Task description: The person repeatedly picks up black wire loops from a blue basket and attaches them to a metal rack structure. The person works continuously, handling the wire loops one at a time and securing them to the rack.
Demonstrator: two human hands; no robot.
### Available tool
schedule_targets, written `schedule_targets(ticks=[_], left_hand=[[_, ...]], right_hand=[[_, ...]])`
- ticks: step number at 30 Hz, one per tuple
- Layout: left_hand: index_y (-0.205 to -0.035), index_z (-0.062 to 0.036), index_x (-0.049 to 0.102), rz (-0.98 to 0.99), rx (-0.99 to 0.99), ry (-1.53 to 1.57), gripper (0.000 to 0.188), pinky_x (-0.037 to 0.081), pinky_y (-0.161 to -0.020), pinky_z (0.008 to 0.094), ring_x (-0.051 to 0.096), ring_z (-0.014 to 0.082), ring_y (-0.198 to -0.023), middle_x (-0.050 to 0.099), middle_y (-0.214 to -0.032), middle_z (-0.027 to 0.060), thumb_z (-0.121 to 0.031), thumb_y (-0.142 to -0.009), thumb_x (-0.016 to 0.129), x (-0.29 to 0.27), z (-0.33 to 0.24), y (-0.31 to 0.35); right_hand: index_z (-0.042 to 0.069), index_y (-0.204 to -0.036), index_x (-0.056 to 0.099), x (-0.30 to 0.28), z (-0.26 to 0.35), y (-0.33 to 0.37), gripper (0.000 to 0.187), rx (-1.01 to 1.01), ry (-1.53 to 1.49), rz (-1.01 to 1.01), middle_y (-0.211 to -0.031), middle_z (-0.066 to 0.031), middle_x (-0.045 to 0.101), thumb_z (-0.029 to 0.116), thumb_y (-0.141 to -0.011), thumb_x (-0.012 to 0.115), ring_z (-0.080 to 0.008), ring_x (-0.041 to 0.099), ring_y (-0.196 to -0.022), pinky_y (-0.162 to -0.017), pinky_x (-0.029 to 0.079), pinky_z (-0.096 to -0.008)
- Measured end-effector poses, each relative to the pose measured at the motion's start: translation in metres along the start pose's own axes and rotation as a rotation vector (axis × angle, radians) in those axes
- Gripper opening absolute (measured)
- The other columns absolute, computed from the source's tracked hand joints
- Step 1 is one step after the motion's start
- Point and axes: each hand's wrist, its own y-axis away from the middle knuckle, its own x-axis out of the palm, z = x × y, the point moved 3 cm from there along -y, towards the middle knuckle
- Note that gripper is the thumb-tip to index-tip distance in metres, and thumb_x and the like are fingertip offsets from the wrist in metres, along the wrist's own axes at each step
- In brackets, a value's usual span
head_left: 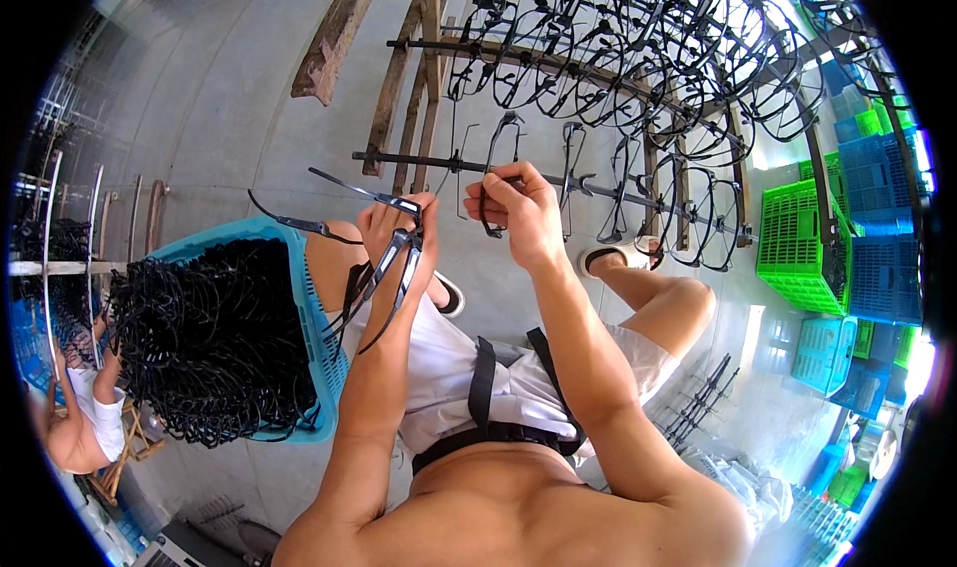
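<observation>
Black spectacle frames (384, 268) — a small bunch of them — hang from the left hand (399, 230), whose fingers are closed round their fronts, the arms sticking out above the lap; the right hand (520, 213) is pinched shut on one more black frame (490, 213), holding it up against the rod of the metal rack (598, 183), where other frames hang in rows; a blue basket (317, 338) heaped with black frames sits just beside the left knee.

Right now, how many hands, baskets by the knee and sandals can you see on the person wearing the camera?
Hands: 2, left hand and right hand
Blue basket of black frames: 1
Sandals: 2, one and another
Total: 5
</observation>
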Motion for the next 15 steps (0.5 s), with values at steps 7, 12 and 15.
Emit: schedule_targets(ticks=[7, 12, 15], left_hand=[[-0.086, -0.0099, 0.067, 0.050, -0.025, -0.027, 0.009, 0.040, -0.080, 0.0344, 0.061, 0.0214, -0.082, 0.067, -0.083, 0.0046, -0.013, -0.078, 0.070, 0.000, 0.001, 0.001], [-0.093, -0.0071, 0.065, 0.076, -0.111, 0.129, 0.017, 0.042, -0.079, 0.0364, 0.059, 0.0257, -0.081, 0.064, -0.086, 0.0075, -0.013, -0.078, 0.069, 0.001, 0.004, 0.014], [-0.106, -0.0035, 0.062, 0.097, -0.611, 0.712, 0.028, 0.045, -0.076, 0.0314, 0.055, 0.0176, -0.083, 0.063, -0.096, 0.0088, -0.026, -0.090, 0.060, -0.036, 0.000, 0.012]], right_hand=[[-0.003, -0.101, 0.052, 0.001, 0.012, -0.005, 0.019, 0.012, -0.027, -0.030, -0.088, -0.0147, 0.064, 0.011, -0.090, 0.058, -0.0215, 0.066, -0.075, -0.069, 0.056, -0.0325], [-0.005, -0.124, 0.044, -0.006, 0.016, -0.011, 0.044, -0.207, 0.417, -0.119, -0.099, -0.0184, 0.061, 0.015, -0.089, 0.060, -0.0241, 0.064, -0.080, -0.073, 0.053, -0.0320], [-0.004, -0.132, 0.037, 0.031, 0.031, 0.044, 0.063, -0.975, 1.144, -0.334, -0.122, -0.0251, 0.042, 0.005, -0.077, 0.065, -0.0432, 0.040, -0.111, -0.094, 0.035, -0.0485]])
